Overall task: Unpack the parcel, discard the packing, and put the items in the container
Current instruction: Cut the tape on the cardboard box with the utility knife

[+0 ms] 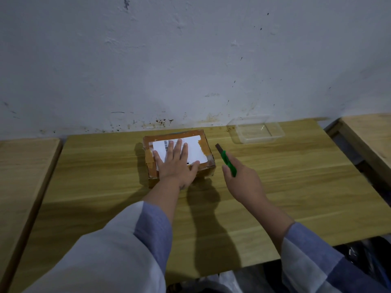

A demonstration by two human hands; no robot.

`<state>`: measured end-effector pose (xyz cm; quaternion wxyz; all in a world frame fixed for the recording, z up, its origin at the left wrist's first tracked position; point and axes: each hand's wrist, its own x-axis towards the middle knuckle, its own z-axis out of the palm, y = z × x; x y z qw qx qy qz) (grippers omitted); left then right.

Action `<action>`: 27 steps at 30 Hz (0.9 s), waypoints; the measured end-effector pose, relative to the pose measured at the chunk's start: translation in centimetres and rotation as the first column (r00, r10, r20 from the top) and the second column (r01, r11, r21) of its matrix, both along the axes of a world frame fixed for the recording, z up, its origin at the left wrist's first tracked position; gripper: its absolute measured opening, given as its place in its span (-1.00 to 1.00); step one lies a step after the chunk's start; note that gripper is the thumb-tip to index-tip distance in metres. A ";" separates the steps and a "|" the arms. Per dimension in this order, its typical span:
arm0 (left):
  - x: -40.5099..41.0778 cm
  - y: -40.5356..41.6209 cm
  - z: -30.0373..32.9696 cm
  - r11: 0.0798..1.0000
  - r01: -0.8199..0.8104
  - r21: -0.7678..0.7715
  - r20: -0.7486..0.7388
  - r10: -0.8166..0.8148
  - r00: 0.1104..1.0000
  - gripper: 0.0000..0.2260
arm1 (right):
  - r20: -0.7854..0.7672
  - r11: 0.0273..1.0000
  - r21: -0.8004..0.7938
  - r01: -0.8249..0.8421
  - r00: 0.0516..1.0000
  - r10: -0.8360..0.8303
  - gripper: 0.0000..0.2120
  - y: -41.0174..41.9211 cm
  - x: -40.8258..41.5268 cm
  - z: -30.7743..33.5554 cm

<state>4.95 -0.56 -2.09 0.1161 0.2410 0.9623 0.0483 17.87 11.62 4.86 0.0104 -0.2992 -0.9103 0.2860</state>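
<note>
A small brown cardboard parcel (203, 142) with a white shipping label and tape strips lies on the wooden table (285, 176) near the wall. My left hand (175, 163) rests flat on its top, fingers spread. To the parcel's right, my right hand (241, 178) grips a green utility knife (227, 160) with its dark blade pointing up and away, just off the parcel's right edge. A clear plastic container (257, 130) stands empty at the back right of the table.
A white wall runs behind the table. Other wooden tabletops sit at the left (23, 172) and at the far right (368, 134), with gaps between. Dark bags lie on the floor at lower right (364, 250).
</note>
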 end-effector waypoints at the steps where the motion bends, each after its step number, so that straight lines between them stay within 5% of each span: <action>1: 0.1 0.0 0.0 1.000 -0.003 0.002 0.005 0.003 1.000 -0.35 | -0.023 0.999 -0.036 0.027 0.999 -0.028 -0.52 -0.2 -0.3 -0.4; 12: 2.6 0.5 0.7 0.997 -0.073 -0.011 0.085 0.074 0.994 -0.34 | -0.097 0.964 -0.221 0.150 0.980 -0.174 -0.29 -1.2 -4.6 -6.0; 22: 0.3 0.2 0.6 0.939 0.342 -0.031 -0.043 -0.343 0.938 -0.41 | -0.064 0.982 -0.183 -0.040 0.998 0.029 -0.33 5.0 -8.7 -4.5; 27: 1.2 2.1 -0.1 0.955 0.297 -0.006 -0.094 -0.296 0.951 -0.37 | -0.079 0.973 -0.214 -0.090 0.994 0.075 -0.35 6.6 -10.7 -4.3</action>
